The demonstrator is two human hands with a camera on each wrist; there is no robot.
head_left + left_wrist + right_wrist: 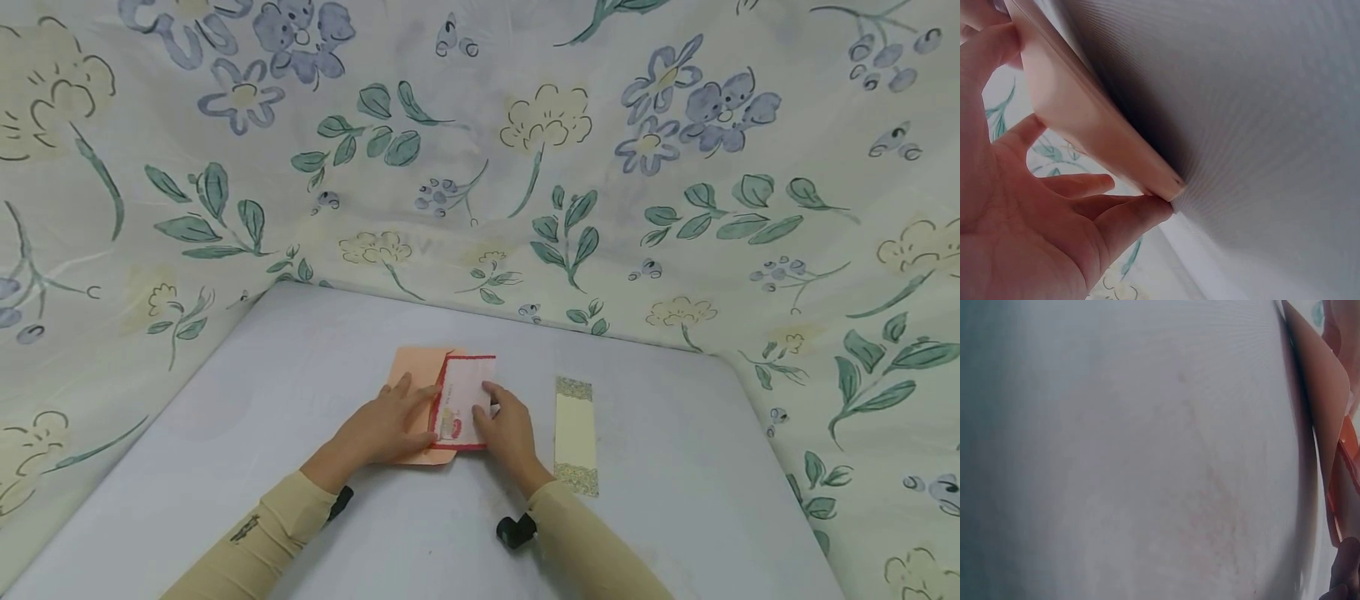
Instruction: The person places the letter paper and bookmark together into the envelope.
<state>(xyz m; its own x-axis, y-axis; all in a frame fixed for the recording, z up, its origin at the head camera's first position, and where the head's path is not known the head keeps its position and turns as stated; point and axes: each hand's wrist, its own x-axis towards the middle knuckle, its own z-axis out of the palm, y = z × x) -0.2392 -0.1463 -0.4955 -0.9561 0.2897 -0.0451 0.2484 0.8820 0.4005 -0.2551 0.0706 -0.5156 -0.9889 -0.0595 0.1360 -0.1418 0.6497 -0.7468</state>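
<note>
A peach envelope (412,367) lies on the white table, its right side partly covered by a white card with red borders (468,383) and small printing near its lower left. My left hand (382,425) rests on the envelope with fingers spread, index fingertip and thumb at the card's left edge. The left wrist view shows those fingertips touching the envelope (1079,106). At the card's right edge my right hand (513,429) pinches it between thumb and fingers. The right wrist view catches only fingertips (1347,565) by the card and the raised envelope (1322,387).
To the right of my right hand lies a cream strip (575,433) with glittery gold ends. The white table (300,342) meets a floral-patterned sheet (465,275) at the back and sides. Dark wrist-worn devices (516,531) sit under the forearms.
</note>
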